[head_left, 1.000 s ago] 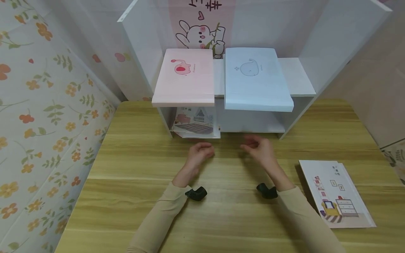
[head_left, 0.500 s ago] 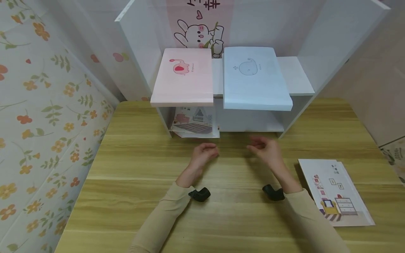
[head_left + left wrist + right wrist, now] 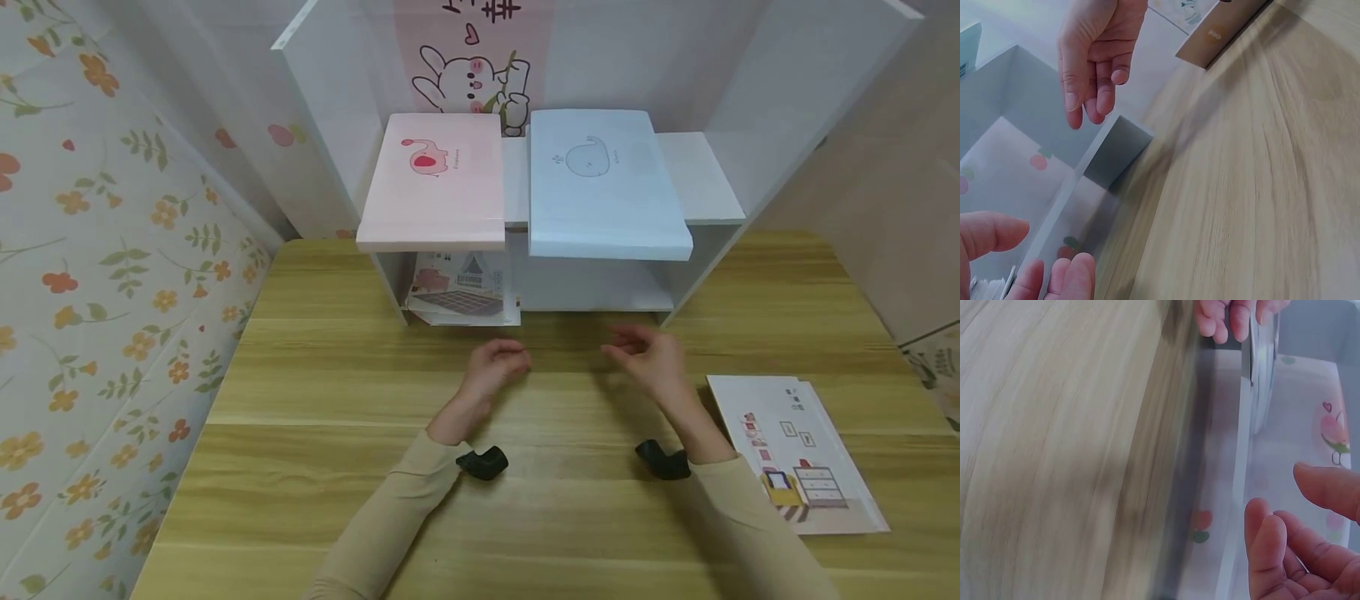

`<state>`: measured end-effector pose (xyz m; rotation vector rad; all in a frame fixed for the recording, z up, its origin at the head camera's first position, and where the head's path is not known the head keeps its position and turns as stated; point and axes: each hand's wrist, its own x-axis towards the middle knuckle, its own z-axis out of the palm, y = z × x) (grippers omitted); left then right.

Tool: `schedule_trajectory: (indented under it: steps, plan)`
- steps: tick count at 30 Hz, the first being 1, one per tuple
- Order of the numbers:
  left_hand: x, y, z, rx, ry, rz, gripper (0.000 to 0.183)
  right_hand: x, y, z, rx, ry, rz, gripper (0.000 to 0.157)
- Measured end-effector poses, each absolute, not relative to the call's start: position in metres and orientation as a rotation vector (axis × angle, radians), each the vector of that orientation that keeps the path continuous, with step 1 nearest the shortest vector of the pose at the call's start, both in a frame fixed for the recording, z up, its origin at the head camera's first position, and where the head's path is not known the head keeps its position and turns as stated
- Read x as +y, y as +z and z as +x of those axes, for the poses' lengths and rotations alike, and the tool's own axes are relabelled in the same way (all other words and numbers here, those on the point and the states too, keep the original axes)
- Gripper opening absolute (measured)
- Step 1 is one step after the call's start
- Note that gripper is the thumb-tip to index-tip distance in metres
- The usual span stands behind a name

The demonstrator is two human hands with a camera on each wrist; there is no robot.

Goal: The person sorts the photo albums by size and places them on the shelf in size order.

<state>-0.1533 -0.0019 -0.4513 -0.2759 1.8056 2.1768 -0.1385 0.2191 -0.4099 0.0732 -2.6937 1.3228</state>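
Observation:
Both hands hover over the wooden table in front of a white shelf (image 3: 705, 179), holding nothing. The left hand (image 3: 493, 371) has its fingers loosely bent, just in front of a small stack of picture books (image 3: 459, 287) in the lower left of the shelf. To its right is the right hand (image 3: 651, 362), thumb and fingers apart, before the bare lower right part of the shelf. A pink box with an elephant drawing (image 3: 438, 183) and a light blue box with a whale drawing (image 3: 607, 187) lie flat on the upper board, their front edges jutting out.
On the table (image 3: 315, 467) at the right lie white picture books (image 3: 817, 442), one on another, partly behind the right sleeve (image 3: 750, 517). Tall side panels (image 3: 330, 100) rise at both ends of the shelf. A floral curtain (image 3: 135, 292) hangs along the left.
Both hands have drifted to the right, the right hand farther, so the gap between them is a little wider. The boxes and books have stayed where they were.

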Motion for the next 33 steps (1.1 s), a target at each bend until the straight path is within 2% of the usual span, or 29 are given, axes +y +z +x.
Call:
schedule_trajectory:
  steps: [33]
  plan:
    - [0.036,-0.455,-0.142,1.778,2.094,-0.145,0.024,0.270,-0.406,-0.113,-2.703,1.211,-0.118,0.034]
